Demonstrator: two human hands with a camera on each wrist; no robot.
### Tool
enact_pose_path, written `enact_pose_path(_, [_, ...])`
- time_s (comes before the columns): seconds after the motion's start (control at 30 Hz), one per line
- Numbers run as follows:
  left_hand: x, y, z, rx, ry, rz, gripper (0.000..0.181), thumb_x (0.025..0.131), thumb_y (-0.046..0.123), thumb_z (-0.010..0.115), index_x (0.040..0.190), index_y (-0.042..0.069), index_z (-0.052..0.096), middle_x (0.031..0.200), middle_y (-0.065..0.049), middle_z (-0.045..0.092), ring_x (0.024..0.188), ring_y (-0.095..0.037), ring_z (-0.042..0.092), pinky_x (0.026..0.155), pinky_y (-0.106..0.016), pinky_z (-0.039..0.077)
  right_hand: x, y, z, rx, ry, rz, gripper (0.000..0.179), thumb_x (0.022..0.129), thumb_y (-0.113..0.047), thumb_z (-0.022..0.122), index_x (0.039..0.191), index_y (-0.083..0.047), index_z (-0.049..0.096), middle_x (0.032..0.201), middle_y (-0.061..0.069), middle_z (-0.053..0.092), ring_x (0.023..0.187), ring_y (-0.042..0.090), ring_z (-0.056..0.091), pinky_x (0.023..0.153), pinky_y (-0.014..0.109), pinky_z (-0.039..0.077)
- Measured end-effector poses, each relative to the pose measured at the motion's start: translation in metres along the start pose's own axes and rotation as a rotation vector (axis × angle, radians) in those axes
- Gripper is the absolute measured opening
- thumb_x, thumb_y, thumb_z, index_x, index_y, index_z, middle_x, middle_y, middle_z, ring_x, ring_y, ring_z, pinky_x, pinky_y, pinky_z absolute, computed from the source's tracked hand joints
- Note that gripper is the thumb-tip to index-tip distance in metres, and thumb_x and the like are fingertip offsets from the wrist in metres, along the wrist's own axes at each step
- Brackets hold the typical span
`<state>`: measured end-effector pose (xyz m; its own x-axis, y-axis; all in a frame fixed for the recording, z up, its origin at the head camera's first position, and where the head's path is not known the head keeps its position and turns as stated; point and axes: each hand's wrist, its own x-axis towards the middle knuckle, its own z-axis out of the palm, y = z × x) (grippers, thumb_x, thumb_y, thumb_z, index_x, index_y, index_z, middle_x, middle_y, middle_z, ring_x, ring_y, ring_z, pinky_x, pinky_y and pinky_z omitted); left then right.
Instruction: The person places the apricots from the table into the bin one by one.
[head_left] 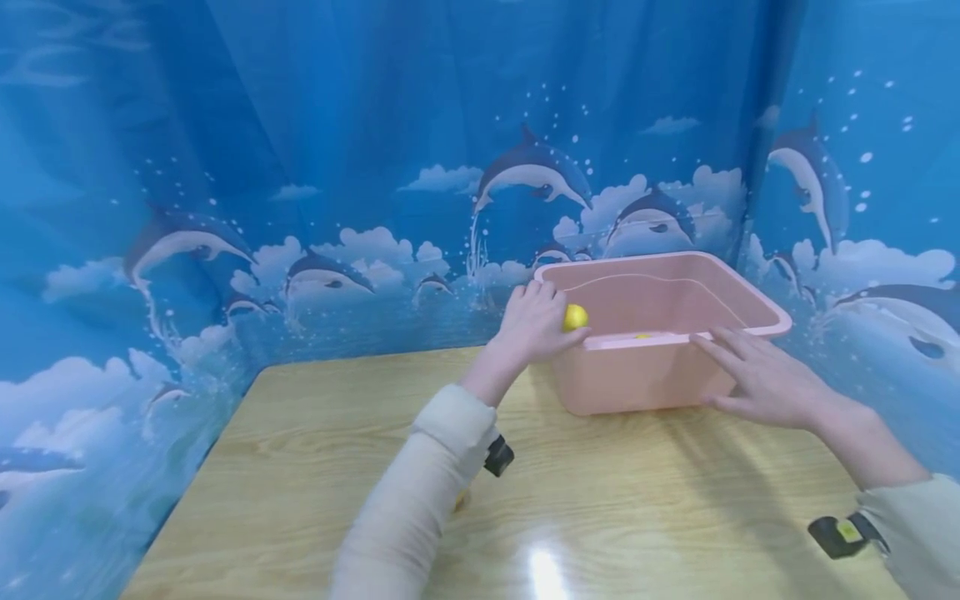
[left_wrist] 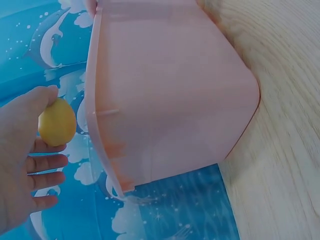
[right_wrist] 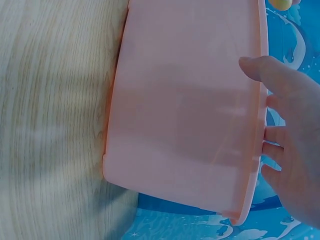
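My left hand pinches a yellow, lemon-like fruit between thumb and index finger, and the other fingers are spread apart. That hand is at the left end of a pink plastic bin, about level with its rim. My right hand is at the front rim towards the right, its fingertips at the edge and the thumb in front of the outer wall. Inside the bin, a bit of something yellow shows just over the front rim; the rest of it is hidden.
The bin stands on a wood-grain table, near its back right. A small yellowish thing is mostly hidden behind my left sleeve. A blue curtain with dolphins hangs behind and at both sides. Each wrist wears a black camera mount.
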<state>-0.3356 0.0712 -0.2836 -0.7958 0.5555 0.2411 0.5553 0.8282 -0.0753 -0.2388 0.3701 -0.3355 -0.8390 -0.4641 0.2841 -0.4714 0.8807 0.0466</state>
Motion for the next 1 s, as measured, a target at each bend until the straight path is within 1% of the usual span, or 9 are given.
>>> enact_pose_path(0.23, [0.008,0.007,0.008,0.015,-0.023,-0.016,0.057,0.086,0.059,0.048,0.122,0.015,0.051,0.113,0.0,0.048,0.104,-0.016,0.04,0.085,-0.033,0.035,0.003,-0.005,0.001,0.023,0.006,-0.005,0.078,0.079,-0.034,0.071,0.142,-0.007,0.033,0.137,0.028,0.033,0.12,0.046,0.037,0.086,0.06,0.039])
enact_pose_path(0.37, [0.008,0.009,0.01,0.04,-0.042,-0.036,0.065,0.086,0.063,0.044,0.13,0.015,0.045,0.124,-0.002,0.047,0.114,-0.017,0.04,0.091,-0.035,0.035,0.005,-0.008,0.002,0.029,0.007,-0.012,0.078,0.079,-0.033,0.072,0.141,-0.007,0.033,0.137,0.028,0.033,0.12,0.046,0.037,0.086,0.06,0.038])
enact_pose_path(0.43, [0.007,0.009,0.01,0.05,-0.046,-0.034,0.068,0.086,0.065,0.041,0.132,0.014,0.044,0.126,-0.003,0.046,0.117,-0.018,0.04,0.092,-0.036,0.035,0.005,-0.008,0.002,0.026,0.006,-0.008,0.078,0.079,-0.033,0.072,0.141,-0.006,0.033,0.137,0.029,0.033,0.12,0.047,0.036,0.087,0.06,0.038])
enact_pose_path(0.5, [0.005,0.007,0.009,0.052,-0.032,-0.021,0.068,0.087,0.065,0.04,0.132,0.014,0.044,0.125,-0.003,0.047,0.116,-0.019,0.041,0.091,-0.036,0.036,0.005,-0.008,0.001,0.021,0.003,-0.001,0.078,0.079,-0.033,0.072,0.141,-0.005,0.033,0.138,0.029,0.033,0.12,0.047,0.036,0.087,0.061,0.038])
enact_pose_path(0.57, [0.001,0.003,0.008,0.041,-0.012,-0.006,0.066,0.087,0.064,0.04,0.131,0.014,0.046,0.122,-0.002,0.049,0.114,-0.018,0.042,0.09,-0.036,0.037,0.004,-0.008,0.001,0.018,0.001,0.009,0.079,0.079,-0.033,0.072,0.141,-0.005,0.033,0.138,0.029,0.033,0.12,0.047,0.036,0.088,0.061,0.037])
enact_pose_path(0.63, [-0.004,-0.002,0.007,0.033,0.018,0.009,0.063,0.087,0.063,0.042,0.126,0.015,0.05,0.115,-0.001,0.051,0.107,-0.017,0.045,0.087,-0.035,0.038,0.003,-0.007,0.0,0.017,-0.004,0.019,0.079,0.079,-0.035,0.071,0.142,-0.005,0.033,0.138,0.029,0.032,0.121,0.047,0.035,0.088,0.062,0.036])
enact_pose_path(0.83, [-0.023,-0.017,0.007,0.02,0.119,0.053,0.046,0.086,0.06,0.049,0.1,0.017,0.056,0.092,0.003,0.053,0.086,-0.016,0.047,0.077,-0.032,0.039,0.002,-0.006,0.0,0.012,-0.028,0.048,0.08,0.081,-0.039,0.069,0.142,-0.005,0.031,0.139,0.029,0.031,0.121,0.047,0.034,0.09,0.062,0.034])
enact_pose_path(0.9, [-0.031,-0.022,0.008,-0.011,0.145,0.061,0.044,0.085,0.058,0.053,0.098,0.016,0.058,0.092,0.002,0.055,0.086,-0.016,0.047,0.08,-0.034,0.04,0.002,-0.005,0.0,0.012,-0.03,0.052,0.08,0.081,-0.039,0.069,0.142,-0.005,0.031,0.139,0.029,0.031,0.122,0.047,0.034,0.09,0.063,0.033])
enact_pose_path(1.0, [-0.045,-0.031,0.009,-0.033,0.145,0.069,0.047,0.083,0.057,0.057,0.103,0.014,0.06,0.098,0.0,0.057,0.092,-0.018,0.048,0.086,-0.037,0.04,0.001,-0.005,-0.001,0.015,-0.025,0.052,0.08,0.08,-0.038,0.07,0.142,-0.003,0.032,0.138,0.03,0.031,0.122,0.048,0.034,0.09,0.063,0.033])
